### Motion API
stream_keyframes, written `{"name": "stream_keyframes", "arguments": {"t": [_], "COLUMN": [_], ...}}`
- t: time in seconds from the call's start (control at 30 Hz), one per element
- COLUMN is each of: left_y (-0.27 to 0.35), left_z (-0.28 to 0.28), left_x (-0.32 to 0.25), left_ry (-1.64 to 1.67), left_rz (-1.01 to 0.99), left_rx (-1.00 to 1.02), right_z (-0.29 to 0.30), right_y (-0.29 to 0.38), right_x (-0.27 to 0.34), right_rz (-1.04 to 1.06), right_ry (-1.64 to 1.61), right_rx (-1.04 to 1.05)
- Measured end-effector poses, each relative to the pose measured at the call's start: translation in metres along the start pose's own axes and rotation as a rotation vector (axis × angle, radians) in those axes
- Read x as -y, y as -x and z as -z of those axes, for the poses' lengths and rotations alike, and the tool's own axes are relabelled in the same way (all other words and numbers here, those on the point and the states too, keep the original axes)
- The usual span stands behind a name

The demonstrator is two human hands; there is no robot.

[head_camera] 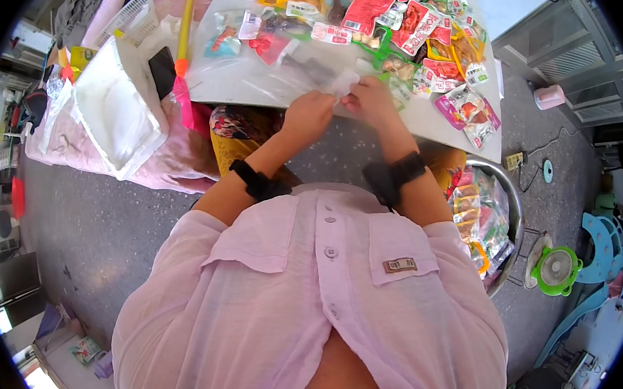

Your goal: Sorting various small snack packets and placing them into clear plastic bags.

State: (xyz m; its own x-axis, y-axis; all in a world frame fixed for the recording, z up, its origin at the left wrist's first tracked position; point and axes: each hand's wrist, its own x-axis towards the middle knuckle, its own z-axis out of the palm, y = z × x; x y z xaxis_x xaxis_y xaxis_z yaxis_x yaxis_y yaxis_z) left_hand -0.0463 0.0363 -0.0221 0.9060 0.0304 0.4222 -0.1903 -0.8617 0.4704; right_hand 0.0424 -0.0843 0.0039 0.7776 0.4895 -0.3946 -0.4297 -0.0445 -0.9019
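Note:
At the front edge of a white table (221, 86), my left hand (309, 115) and my right hand (371, 100) are close together, fingers pinched on the near end of a clear plastic bag (305, 65). The bag is blurred and lies on the table beyond my hands, with something dark in or under it. Many sealed snack packets, among them a red packet (368, 11), are heaped past my hands. A purple and white packet (467, 112) lies at the right, near the table's edge. A teal packet (224, 39) lies at the left.
Left of the table, a white foam box (121, 103), a black phone (162, 72) and a white plastic basket (130, 18) rest on pink cloth. A yellow stick (186, 20) runs along the table's left edge. At the right stands a metal basin (517, 211) of packets, beside a green fan (557, 270).

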Motion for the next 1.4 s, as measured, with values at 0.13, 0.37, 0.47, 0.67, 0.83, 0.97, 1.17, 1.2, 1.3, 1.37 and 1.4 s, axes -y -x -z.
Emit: {"name": "stream_keyframes", "arguments": {"t": [0.13,0.37,0.47,0.67,0.83,0.97,1.17,1.2,1.3,1.37,1.4], "left_y": [-0.002,-0.036,-0.068,-0.114,-0.124,-0.124,-0.125,-0.123,-0.113,-0.105,-0.098], "left_z": [0.003,0.033,0.048,0.071,0.072,0.082,0.125,0.134,0.148,0.149,0.143], "left_x": [0.0,0.034,0.095,0.171,0.185,0.187,0.123,0.111,0.077,0.065,0.064], "left_ry": [-0.012,-0.017,-0.18,-0.214,-0.044,0.241,-0.102,-0.106,0.044,0.691,0.691], "left_rz": [0.06,-0.015,0.145,0.618,0.735,0.706,0.133,0.132,0.266,0.341,0.339], "left_rx": [0.061,-0.028,-0.282,-0.192,-0.181,-0.183,-0.472,-0.475,-0.503,-0.631,-0.631], "right_z": [0.002,0.026,0.021,0.03,0.028,0.024,0.019,0.017,0.014,0.009,0.003], "right_y": [-0.023,-0.022,0.01,0.012,0.018,0.025,0.026,0.028,0.029,0.031,0.035], "right_x": [-0.017,-0.049,-0.014,-0.019,-0.014,-0.006,-0.002,-0.001,-0.005,-0.006,-0.005], "right_rz": [0.001,0.496,0.18,0.154,0.14,0.145,0.129,0.128,0.155,0.183,0.208], "right_ry": [-0.211,-0.038,-0.2,-0.173,-0.188,-0.197,-0.168,-0.167,-0.132,-0.094,-0.1], "right_rx": [0.116,0.09,-0.001,-0.028,-0.021,-0.013,-0.039,-0.053,-0.037,-0.003,0.061]}}
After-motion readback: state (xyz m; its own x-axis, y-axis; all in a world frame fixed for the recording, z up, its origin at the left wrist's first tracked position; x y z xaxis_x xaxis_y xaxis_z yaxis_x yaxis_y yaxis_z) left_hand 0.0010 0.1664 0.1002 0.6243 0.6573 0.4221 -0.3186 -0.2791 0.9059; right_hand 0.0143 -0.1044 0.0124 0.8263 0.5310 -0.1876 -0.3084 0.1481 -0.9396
